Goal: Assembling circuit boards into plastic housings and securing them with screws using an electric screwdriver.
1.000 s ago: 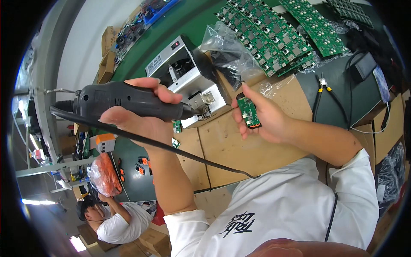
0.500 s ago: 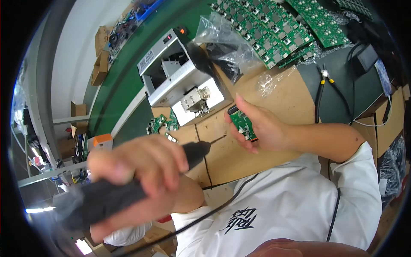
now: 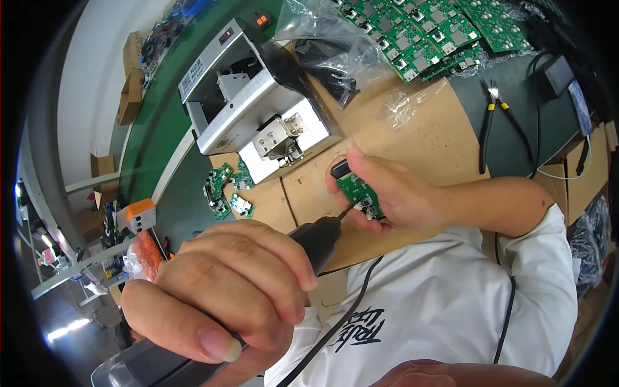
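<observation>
My left hand [image 3: 225, 290] is closed around a black power screwdriver [image 3: 319, 242], whose thin bit reaches to the lower end of a small green circuit board [image 3: 358, 190]. The bit looks to touch the board near its white and metal parts; the exact contact is too small to make out. My right hand [image 3: 400, 190] holds that board palm up, thumb on the far side and fingers curled beneath. At the board's far end sits a black block-shaped part [image 3: 340, 169]. Fingers hide part of the board's edges.
A silver and black machine [image 3: 258, 109] with a small display stands beyond my hands, loose green boards [image 3: 219, 190] to its left. Panels of boards [image 3: 419, 32] lie at the back. Cutting pliers [image 3: 495, 122] rest at the right. A black cable [image 3: 335, 326] crosses my shirt.
The screwdriver has come from apart on the left to the board, and its bit is now at the board's lower end. My right hand keeps its hold. The whole view has shifted slightly.
</observation>
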